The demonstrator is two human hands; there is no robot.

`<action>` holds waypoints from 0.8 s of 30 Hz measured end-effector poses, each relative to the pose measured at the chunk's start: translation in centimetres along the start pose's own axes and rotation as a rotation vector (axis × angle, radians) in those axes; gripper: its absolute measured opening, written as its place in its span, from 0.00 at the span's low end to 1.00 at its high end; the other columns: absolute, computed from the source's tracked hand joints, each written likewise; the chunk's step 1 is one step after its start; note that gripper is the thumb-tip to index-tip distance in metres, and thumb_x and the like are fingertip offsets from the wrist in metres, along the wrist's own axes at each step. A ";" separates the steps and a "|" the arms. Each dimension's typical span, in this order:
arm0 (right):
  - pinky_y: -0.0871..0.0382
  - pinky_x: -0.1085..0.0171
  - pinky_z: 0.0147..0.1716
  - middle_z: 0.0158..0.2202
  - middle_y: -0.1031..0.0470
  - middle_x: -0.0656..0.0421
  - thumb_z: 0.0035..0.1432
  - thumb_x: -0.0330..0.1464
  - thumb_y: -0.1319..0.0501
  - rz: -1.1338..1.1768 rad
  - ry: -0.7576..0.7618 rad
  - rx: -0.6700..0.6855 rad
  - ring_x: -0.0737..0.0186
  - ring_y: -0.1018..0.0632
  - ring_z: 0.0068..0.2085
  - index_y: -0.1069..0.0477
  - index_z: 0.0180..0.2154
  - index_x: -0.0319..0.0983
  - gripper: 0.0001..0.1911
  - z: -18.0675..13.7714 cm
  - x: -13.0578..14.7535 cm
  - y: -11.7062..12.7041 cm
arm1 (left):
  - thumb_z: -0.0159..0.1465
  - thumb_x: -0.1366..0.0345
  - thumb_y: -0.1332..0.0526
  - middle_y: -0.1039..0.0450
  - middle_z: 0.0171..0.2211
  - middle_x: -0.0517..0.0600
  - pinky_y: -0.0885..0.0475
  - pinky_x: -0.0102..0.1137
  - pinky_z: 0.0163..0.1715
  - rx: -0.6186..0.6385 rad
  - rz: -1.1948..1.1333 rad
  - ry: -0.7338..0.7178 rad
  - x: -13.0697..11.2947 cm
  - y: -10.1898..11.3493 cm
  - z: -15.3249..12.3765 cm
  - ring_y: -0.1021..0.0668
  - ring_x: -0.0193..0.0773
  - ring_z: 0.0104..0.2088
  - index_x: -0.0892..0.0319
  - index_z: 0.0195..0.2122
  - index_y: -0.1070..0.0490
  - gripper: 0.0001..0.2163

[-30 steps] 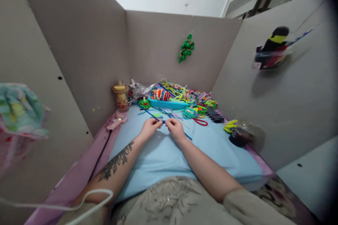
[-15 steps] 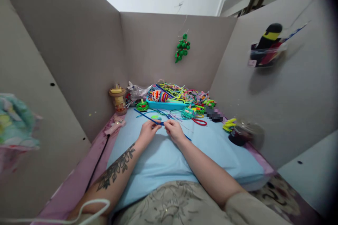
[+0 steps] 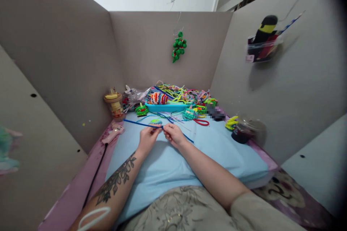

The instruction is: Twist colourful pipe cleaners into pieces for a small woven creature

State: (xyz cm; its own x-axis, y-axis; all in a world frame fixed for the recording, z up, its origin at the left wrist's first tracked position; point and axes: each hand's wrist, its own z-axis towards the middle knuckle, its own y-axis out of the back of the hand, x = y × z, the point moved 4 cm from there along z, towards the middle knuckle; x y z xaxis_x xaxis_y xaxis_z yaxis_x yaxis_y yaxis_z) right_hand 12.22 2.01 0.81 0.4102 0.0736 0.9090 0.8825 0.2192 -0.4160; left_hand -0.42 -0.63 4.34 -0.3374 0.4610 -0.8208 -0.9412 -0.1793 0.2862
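Both hands meet over the blue cloth [image 3: 206, 166], pinching a dark blue pipe cleaner [image 3: 138, 123]. My left hand [image 3: 148, 138] is closed on it, and one long end runs out to the left past the knuckles. My right hand [image 3: 174, 135] grips it right beside the left fingertips; a blue end shows beyond this hand to the lower right. The stretch between the fingers is small and mostly hidden. Just behind the hands lies a small green and teal fuzzy piece [image 3: 155, 121], with loose blue and pale stems [image 3: 169, 117] near it.
A blue tray [image 3: 170, 107] heaped with colourful pipe cleaners stands at the back. Around it are a green fuzzy figure [image 3: 141, 109], a teal one [image 3: 189, 113] and a red loop [image 3: 202, 122]. Left: lidded cup [image 3: 115, 106], pink glue gun [image 3: 113, 132]. Right: dark jar [image 3: 240, 133].
The pipe cleaner's long left end has swung lower and further left. Both hands stay pinched together on it, the right fingers slightly shifted. The whole view has moved a little.
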 end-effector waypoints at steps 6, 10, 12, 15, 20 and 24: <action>0.57 0.73 0.11 0.14 0.36 0.66 0.39 0.40 0.35 0.004 0.025 0.014 0.77 0.42 0.13 0.38 0.21 0.37 0.16 0.0 0.0 -0.3 | 0.54 0.59 0.39 0.24 0.33 0.53 0.28 0.32 0.35 -0.027 -0.034 0.023 0.3 0.0 0.0 0.23 0.40 0.34 0.59 0.32 0.25 0.10; 0.56 0.72 0.12 0.14 0.38 0.67 0.41 0.41 0.35 -0.044 0.154 -0.052 0.77 0.43 0.13 0.37 0.20 0.37 0.15 0.1 0.4 0.1 | 0.54 0.56 0.39 0.24 0.28 0.52 0.28 0.29 0.27 -0.026 -0.113 0.147 1.0 -0.3 0.2 0.24 0.37 0.27 0.62 0.35 0.26 0.15; 0.55 0.72 0.12 0.14 0.39 0.67 0.42 0.41 0.36 -0.076 0.202 -0.065 0.76 0.44 0.14 0.37 0.20 0.37 0.15 0.2 0.5 0.3 | 0.54 0.54 0.40 0.24 0.28 0.53 0.28 0.28 0.25 -0.020 -0.167 0.188 1.3 -0.4 0.3 0.24 0.37 0.28 0.64 0.34 0.27 0.17; 0.54 0.72 0.13 0.14 0.40 0.67 0.43 0.41 0.36 -0.109 0.227 -0.070 0.75 0.43 0.14 0.36 0.21 0.37 0.15 0.3 0.4 0.5 | 0.53 0.51 0.40 0.24 0.28 0.54 0.28 0.28 0.24 0.010 -0.223 0.238 1.8 -0.6 0.4 0.23 0.39 0.29 0.65 0.31 0.27 0.19; 0.54 0.71 0.14 0.13 0.42 0.68 0.46 0.41 0.38 -0.188 0.268 -0.063 0.74 0.44 0.15 0.35 0.22 0.38 0.14 0.3 0.3 0.6 | 0.51 0.51 0.38 0.24 0.28 0.55 0.28 0.28 0.23 0.070 -0.263 0.290 2.3 -1.0 0.5 0.23 0.41 0.31 0.66 0.35 0.28 0.20; 0.52 0.71 0.16 0.13 0.43 0.68 0.49 0.41 0.40 -0.311 0.319 -0.041 0.73 0.43 0.16 0.34 0.22 0.37 0.13 0.0 0.7 0.6 | 0.52 0.52 0.40 0.25 0.28 0.56 0.29 0.27 0.22 0.086 -0.214 0.280 2.1 -0.9 0.5 0.23 0.39 0.29 0.66 0.31 0.27 0.19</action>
State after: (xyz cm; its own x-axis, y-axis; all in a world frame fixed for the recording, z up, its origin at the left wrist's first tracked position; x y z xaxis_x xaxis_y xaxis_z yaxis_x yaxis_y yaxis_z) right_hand 13.07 2.22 1.18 0.1685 -0.2948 0.9406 0.9809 0.1443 -0.1305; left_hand -0.27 0.96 2.63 -0.1269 0.2220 -0.9668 -0.9919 -0.0252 0.1245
